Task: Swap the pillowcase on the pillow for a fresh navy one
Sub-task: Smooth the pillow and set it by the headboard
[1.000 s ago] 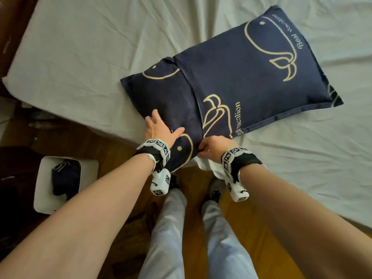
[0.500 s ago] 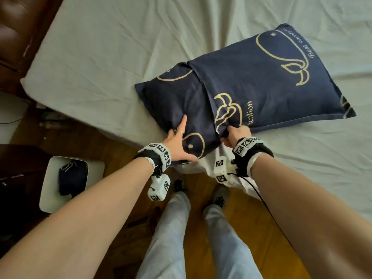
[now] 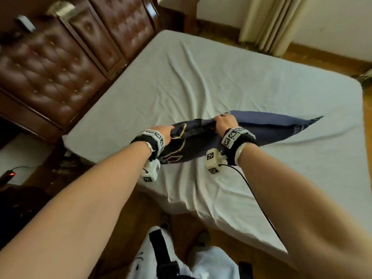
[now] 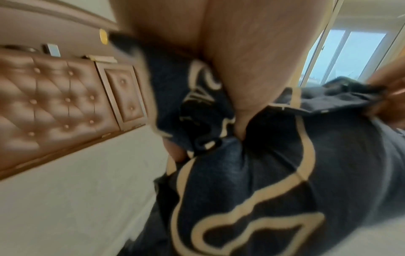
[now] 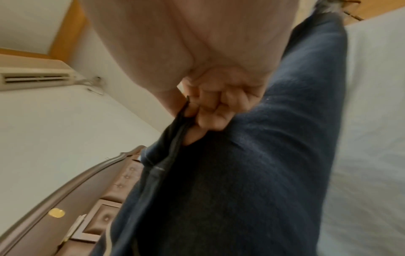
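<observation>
The pillow (image 3: 261,129), already in the navy case (image 3: 187,146) with its pale outline print, lies across the near part of the bed (image 3: 221,81), its near-left end lifted off the sheet while the far-right corner trails on it. That tilt comes from the grip: both hands hold the raised end from above, so the filling hangs away from the opening and should settle toward the closed end.

The left hand (image 3: 163,130) is at the left side of that end with its fingers curled into bunched cloth; the left wrist view shows folds of printed fabric gathered under the palm. The right hand (image 3: 225,122) is closed too. In the right wrist view its fingers (image 5: 210,110) pinch the dark hem of the case (image 5: 241,173) against the thumb, a grip on a thin edge, not on the stuffing. The two hands sit apart along one edge, which keeps the hem taut between them.

No white inner pillow shows at the opening from here, so the swap seems nearly done; what remains is probably shaking the pillow down and tucking the flap. Whether the flap is already folded over I cannot tell, since the hands cover it.

The padded brown headboard (image 3: 52,63) stands at the far left.
</observation>
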